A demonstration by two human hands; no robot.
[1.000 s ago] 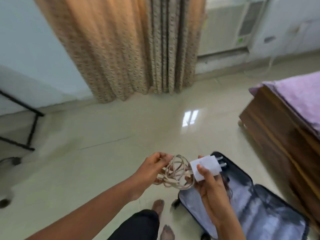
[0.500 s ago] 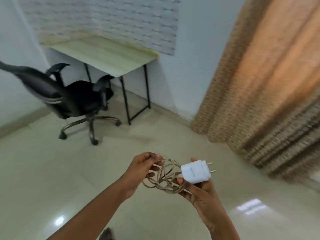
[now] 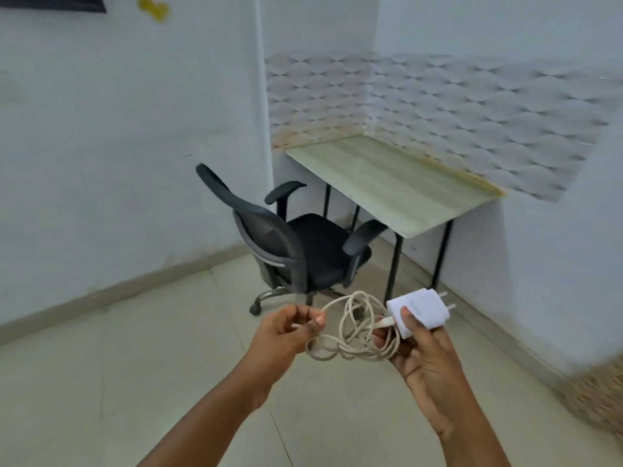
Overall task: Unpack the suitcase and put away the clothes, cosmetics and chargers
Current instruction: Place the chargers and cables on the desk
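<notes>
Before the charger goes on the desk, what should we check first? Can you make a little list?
1. White plug-in charger block held firmly: ok, the right hand grips it with the thumb on top.
2. Beige tangled cable under control: ok, the left hand pinches one strand, and no loop reaches the floor.
3. Cable joined to the block: ok, its white connector sits in the block's end.
4. Light wooden desk top has room: ok, a bare surface shows.
5. Way to the desk: not ok, the black swivel office chair stands in front of it.
6. Cable neatly coiled: not ok, it is a loose knot.
</notes>
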